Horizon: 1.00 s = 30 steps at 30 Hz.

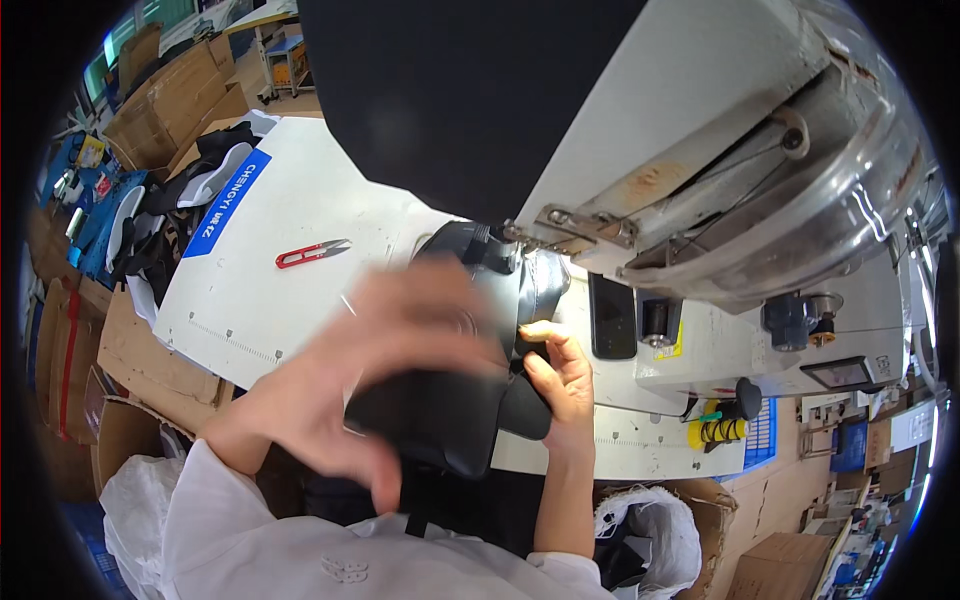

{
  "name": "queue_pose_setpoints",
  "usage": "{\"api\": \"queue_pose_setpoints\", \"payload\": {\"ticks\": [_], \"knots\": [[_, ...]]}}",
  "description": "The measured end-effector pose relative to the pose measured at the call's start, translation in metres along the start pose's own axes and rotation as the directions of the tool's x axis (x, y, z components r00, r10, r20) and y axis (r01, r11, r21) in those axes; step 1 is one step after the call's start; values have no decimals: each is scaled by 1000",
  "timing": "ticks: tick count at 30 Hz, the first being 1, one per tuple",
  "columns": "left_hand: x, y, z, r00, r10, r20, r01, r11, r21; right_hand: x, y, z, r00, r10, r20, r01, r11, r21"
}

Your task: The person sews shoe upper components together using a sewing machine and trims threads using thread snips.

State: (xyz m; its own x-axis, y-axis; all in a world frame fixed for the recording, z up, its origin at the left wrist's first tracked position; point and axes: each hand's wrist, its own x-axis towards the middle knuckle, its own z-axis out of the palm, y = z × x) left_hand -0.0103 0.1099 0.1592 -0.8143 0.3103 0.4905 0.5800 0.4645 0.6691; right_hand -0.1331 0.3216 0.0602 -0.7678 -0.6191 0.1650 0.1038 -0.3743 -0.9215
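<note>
Black piece [430, 425], over table edge [655, 464], snips [313, 254] apart

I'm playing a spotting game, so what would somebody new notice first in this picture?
Probably the big sewing machine, filling the upper right. Below it, the left hand is a blur over the black piece, and the right hand is at its right edge. Red snips lie on the white table, farther left.

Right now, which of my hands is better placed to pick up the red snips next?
Probably your left hand: it looks open, though motion-blurred, and is closer to the red snips. Your right hand is farther off, at the right edge of the black piece.
</note>
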Motion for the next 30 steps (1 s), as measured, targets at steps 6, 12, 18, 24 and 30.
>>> {"api": "queue_pose_setpoints", "payload": {"ticks": [6,12,18,24,30], "knots": [[7,20,22,973,-148,175,100,962,255,-4,-30,-1,987,-135,90,157,936,-315],[-11,2,38,978,95,-188,-51,974,222,-3,-56,17,945,-241,223,323,563,-761],[-6,3,51,953,227,-199,-139,915,378,-4,-55,7,946,-231,226,320,569,-758],[-3,-6,50,942,256,-216,-146,895,421,8,-54,12,954,-240,182,295,623,-725],[3,-12,45,943,225,-246,-111,908,405,19,-54,11,976,-152,153,215,634,-743]]}}
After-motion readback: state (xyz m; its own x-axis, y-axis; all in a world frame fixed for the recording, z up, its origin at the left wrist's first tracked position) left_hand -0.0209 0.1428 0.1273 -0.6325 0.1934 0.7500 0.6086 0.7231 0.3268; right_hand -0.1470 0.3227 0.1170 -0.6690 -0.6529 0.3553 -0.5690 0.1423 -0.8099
